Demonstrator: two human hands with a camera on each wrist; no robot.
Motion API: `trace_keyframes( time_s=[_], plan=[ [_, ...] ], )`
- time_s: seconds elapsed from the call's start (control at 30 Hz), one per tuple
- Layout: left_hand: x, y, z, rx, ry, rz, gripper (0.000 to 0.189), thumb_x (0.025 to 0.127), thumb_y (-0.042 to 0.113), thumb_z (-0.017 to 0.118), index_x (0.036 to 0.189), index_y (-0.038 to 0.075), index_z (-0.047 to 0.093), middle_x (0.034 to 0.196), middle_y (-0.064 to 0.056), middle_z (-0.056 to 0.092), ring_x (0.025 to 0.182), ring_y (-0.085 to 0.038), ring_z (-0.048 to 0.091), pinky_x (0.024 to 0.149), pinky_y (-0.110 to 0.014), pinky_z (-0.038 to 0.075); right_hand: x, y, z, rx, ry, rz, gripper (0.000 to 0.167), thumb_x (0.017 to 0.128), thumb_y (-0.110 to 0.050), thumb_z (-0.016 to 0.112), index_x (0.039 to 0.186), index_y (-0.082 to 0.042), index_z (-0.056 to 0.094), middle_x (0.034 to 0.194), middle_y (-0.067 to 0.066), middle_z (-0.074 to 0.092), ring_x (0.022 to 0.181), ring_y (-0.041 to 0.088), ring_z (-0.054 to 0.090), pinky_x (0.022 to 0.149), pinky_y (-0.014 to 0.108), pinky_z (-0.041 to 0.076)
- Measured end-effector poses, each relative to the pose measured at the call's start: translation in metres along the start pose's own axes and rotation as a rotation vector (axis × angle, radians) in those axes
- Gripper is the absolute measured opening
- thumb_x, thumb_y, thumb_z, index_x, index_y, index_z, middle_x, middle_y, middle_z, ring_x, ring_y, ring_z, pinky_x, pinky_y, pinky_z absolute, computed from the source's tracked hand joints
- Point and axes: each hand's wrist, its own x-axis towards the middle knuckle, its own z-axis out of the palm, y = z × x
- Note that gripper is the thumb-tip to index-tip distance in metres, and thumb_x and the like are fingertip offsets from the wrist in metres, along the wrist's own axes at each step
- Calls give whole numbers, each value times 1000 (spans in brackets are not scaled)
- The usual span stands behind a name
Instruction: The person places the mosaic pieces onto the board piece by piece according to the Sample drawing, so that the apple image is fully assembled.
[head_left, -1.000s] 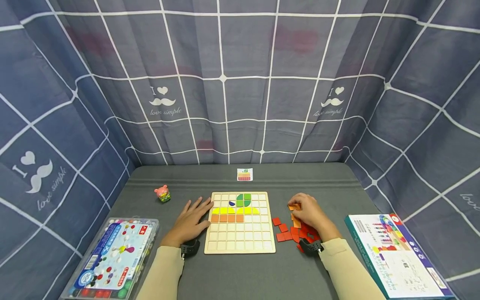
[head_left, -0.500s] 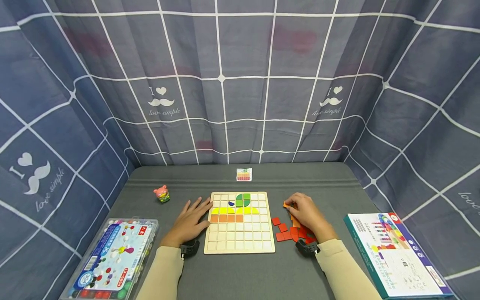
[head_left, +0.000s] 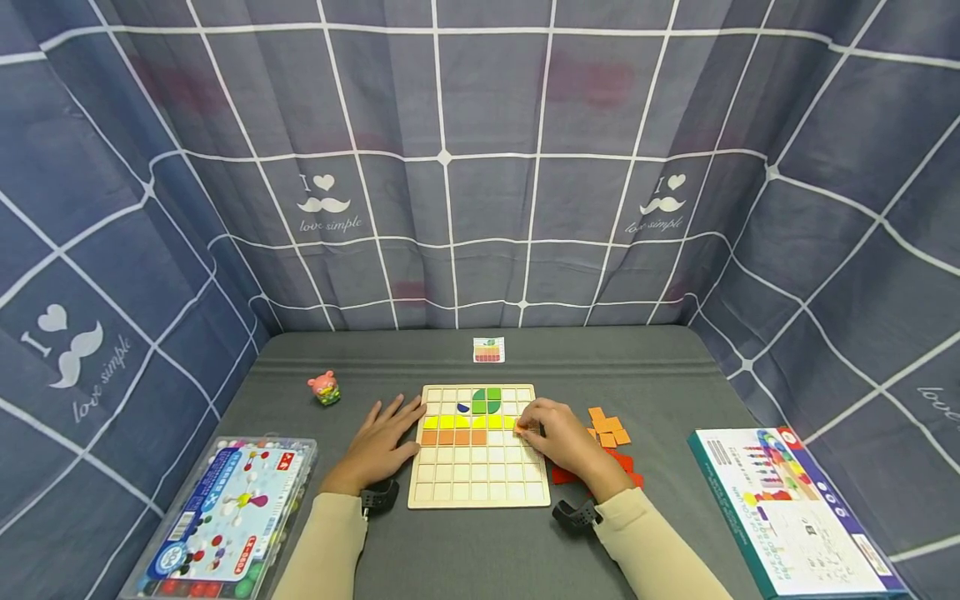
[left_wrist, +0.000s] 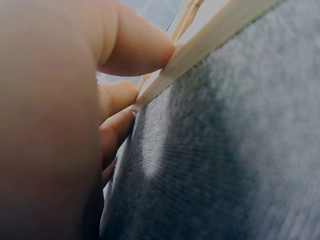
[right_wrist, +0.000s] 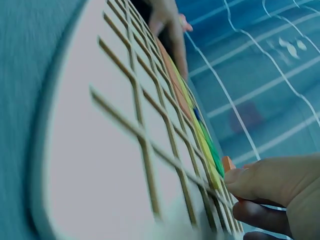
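Observation:
A wooden grid board [head_left: 480, 492] lies at mid table. Along its left edge rests my left hand [head_left: 382, 442], fingers spread and fairly straight; in the left wrist view its fingertips touch the board's side. Over the board's right part, my right hand [head_left: 558, 433] pinches a small orange tile [right_wrist: 228, 164] between thumb and fingers, near the end of the yellow row [head_left: 442, 422]. Below that row several orange tiles [head_left: 453, 437] fill the left cells. Green pieces [head_left: 486, 400] and a dark blue piece [head_left: 463, 407] sit higher up.
Right of the board lie loose orange tiles [head_left: 609, 429] and red tiles [head_left: 564, 476], partly hidden by my right arm. A small pattern card [head_left: 488, 350] lies behind the board. A pig figurine [head_left: 325, 388], a clear case [head_left: 232, 508] and a box [head_left: 802, 517] flank the work.
My right hand has moved left from the loose tiles to over the board, carrying an orange tile. The left hand stays at the board's left edge.

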Motion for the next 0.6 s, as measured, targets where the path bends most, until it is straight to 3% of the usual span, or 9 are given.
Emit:
trace_keyframes(
  time_s=[0.27,0.6],
  plan=[
    [0,0,-1,-2,-25,-19,69,98,30,64,164,18,44,168,1,35,157,-29,22,126,-55,3,12,-23,21,-31,-81,-70,6,96,-7,79,101,-10,81,105,-2,69,97,13,67,84,28,59],
    [0,-1,-1,-4,-16,-2,69,98,29,65,163,17,44,168,-1,35,157,-30,21,126,-57,2,16,-30,31,-119,-95,-126,9,93,-5,81,101,-10,80,107,0,70,104,21,66,92,31,57]
  ],
)
